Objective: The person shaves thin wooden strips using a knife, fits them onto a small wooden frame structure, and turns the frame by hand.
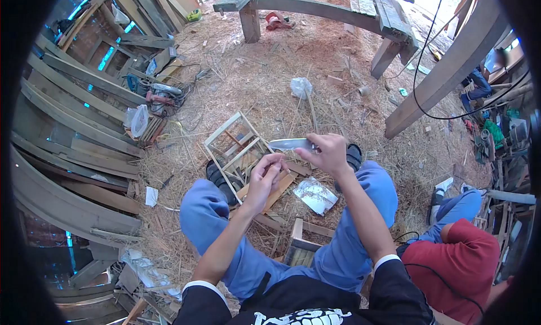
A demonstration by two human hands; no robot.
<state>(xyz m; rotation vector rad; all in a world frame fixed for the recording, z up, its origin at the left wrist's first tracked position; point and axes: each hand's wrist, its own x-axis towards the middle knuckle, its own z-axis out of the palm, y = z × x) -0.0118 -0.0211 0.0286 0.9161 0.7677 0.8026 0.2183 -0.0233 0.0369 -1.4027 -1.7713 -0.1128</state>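
My right hand [328, 154] is closed around the handle of a knife [287, 144], whose blade points left, just above my left hand. The fingers of my left hand [268, 177] are pinched together beside the blade; what they hold, if anything, is too small to make out. Just beyond my left hand, a small slatted wooden frame [222, 129] leans between my feet. Wood offcuts [280, 195] lie under my hands. To their right rests a whitish, speckled flat sheet [315, 196].
Shavings cover the ground. A wooden bench [315, 7] stands ahead, and a slanted post [445, 65] at right. Power tools [163, 94] and stacked boards [73, 111] are at left. A person in a red shirt [456, 268] sits close on my right; another person [479, 82] is farther back.
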